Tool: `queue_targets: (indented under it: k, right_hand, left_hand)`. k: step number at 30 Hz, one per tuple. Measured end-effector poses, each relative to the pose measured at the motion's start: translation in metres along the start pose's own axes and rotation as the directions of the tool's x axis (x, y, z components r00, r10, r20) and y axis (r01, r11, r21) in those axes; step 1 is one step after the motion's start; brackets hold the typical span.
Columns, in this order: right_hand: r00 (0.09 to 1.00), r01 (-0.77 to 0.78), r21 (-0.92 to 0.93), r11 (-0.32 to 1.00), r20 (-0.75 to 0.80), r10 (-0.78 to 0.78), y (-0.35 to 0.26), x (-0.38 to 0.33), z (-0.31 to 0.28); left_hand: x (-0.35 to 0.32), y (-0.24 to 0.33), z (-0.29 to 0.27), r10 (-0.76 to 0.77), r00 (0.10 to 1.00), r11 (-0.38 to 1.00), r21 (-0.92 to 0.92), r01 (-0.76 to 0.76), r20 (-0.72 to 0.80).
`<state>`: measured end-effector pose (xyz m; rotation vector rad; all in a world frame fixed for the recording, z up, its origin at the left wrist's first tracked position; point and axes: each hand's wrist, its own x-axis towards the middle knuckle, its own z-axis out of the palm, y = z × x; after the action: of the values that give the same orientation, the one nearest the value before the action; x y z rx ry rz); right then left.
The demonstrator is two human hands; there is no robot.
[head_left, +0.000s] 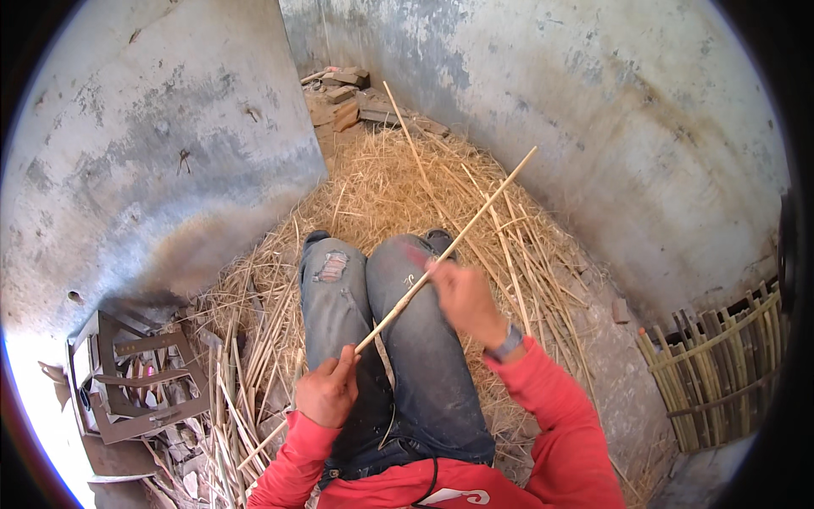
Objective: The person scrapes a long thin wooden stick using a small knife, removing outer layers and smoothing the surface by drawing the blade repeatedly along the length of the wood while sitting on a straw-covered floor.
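A long, thin, pale stick [475, 219], bamboo or cane by its look, slants up to the right across my knees. Its lower end is in my left hand [329, 390], with the fingers closed round it. Partway up, my right hand [465, 299] is at the stick, fingers curled and smeared by motion. A blurred reddish thing [415, 254] juts from this hand over my right knee; I cannot make out its kind. Just below it, a small pale curl of shaving [409, 281] clings to the stick.
Straw and shavings [369, 191] cover the floor ahead. Loose sticks [543, 263] lie on the right, more sticks [233, 382] on the left. A woven stick basket [721, 369] stands at far right, a brown metal frame [157, 382] at left. Bricks [348, 93] lie by the walls.
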<state>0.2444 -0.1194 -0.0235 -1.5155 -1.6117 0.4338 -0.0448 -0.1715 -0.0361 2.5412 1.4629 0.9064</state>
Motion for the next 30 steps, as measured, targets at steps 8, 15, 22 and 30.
queue_targets:
  k: [8, 15, 22, 30]
  right_hand:
    - [0.895, -0.22, -0.209, 0.953, -0.431, 0.112, 0.072, 0.062, -0.05]
    - [1.0, -0.021, -0.156, 0.988, 0.01, 0.023, -0.007, -0.017, 0.003]
    - [0.887, -0.177, -0.247, 0.953, -0.46, 0.046, 0.073, 0.063, -0.065]
    - [0.998, 0.058, -0.086, 0.995, -0.026, -0.06, 0.008, -0.015, 0.004]
  left_hand:
    - [0.005, 0.006, -0.007, 0.024, 1.0, 1.0, 0.008, -0.024, 0.007]
    - [0.004, 0.003, -0.004, -0.045, 0.998, 0.998, -0.046, 0.047, 0.041]
    - [0.001, 0.008, -0.006, -0.027, 0.996, 0.988, -0.147, 0.039, 0.082]
    - [0.002, 0.008, -0.009, -0.113, 0.982, 0.962, -0.23, 0.146, 0.15]
